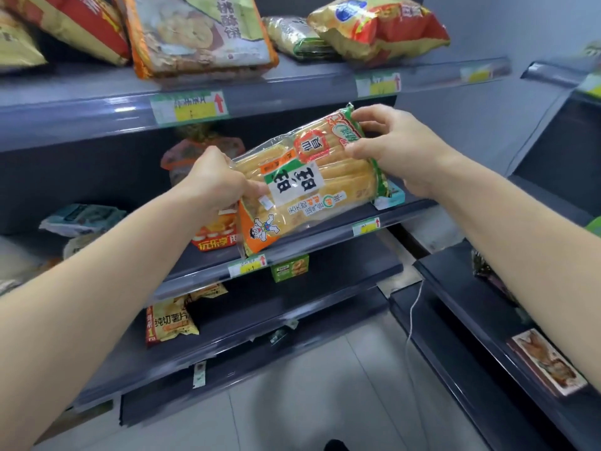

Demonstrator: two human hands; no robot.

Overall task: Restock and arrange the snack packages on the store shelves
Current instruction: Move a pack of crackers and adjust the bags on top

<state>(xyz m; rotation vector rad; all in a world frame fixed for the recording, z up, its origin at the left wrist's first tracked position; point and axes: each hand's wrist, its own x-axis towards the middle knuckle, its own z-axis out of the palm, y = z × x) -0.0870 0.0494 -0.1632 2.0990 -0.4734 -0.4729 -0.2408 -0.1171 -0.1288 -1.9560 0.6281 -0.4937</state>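
Holding one pack (309, 187) of rice crackers between two hands, in front of a grey shelf unit. The left hand (211, 183) grips the pack's lower-left end with its fingers curled round the edge. The right hand (396, 148) pinches the pack's upper-right end between thumb and fingers. The pack hangs tilted in the air, right end higher, resting on nothing.

Above the pack, the top shelf (97, 105) carries five bags (198, 34) and has three price labels (190, 107) on its front strip. Just behind the pack lie one clear bag with orange edges (201, 151) and one red packet (214, 237), both partly hidden by it. Directly below the pack runs the front strip of the middle shelf (325, 237), bearing two more labels. Further below the pack stands one green box (289, 268). Below and left of the pack lie two yellow chip bags (169, 320). Below and right of the pack, one white cable (413, 317) hangs.
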